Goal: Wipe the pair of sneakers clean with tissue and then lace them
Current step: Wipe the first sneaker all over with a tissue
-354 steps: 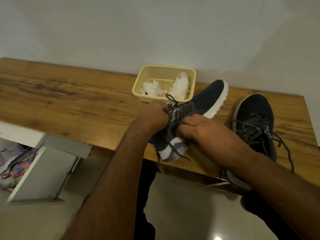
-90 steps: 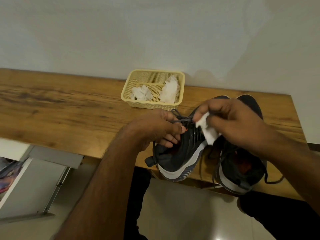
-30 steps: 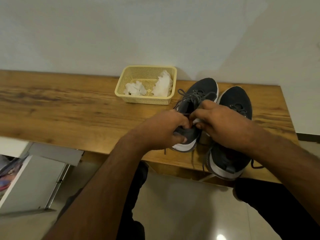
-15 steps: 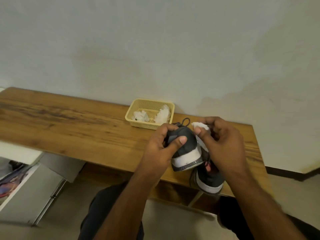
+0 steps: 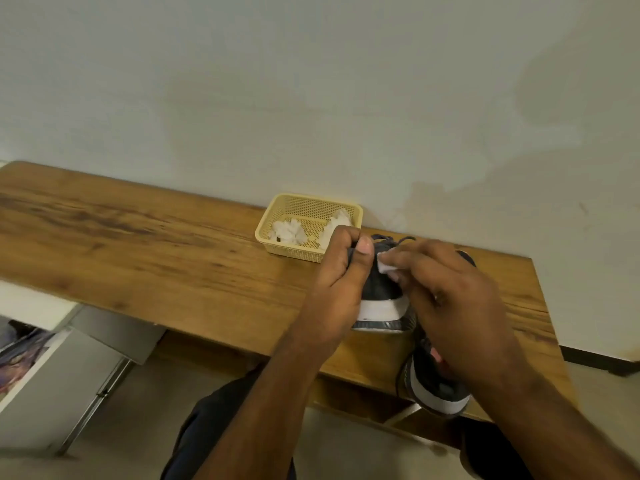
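Left hand (image 5: 341, 282): It is curled round the dark grey sneaker with a white sole (image 5: 381, 299). The thumb lies on top near the back of the shoe, and the fingers wrap over the far side.

Right hand (image 5: 446, 299): It pinches a small white tissue (image 5: 384, 265) between its fingertips and presses it on the dark cloth of the held shoe.

Held shoe: It is lifted up off the long brown wooden table (image 5: 138, 258). Its heel points at the person, so the white sole shows. Its dark laces (image 5: 398, 240) stick up behind the hands.

Second dark grey sneaker with a white sole (image 5: 436, 386): It sits on the table near the front edge, just under the right hand. Most of it is hidden by that hand and arm. A thin lace hangs down over the table edge.

Pale yellow plastic basket with little holes (image 5: 304, 206): It stands on the table by the white wall (image 5: 311, 81), just behind the left hand. Crumpled white tissues (image 5: 287, 232) lie inside it.

Down on the left: A grey drawer (image 5: 59, 386) hangs open under the table. Something with colourful pictures lies at its edge, too blurry to tell what it is.
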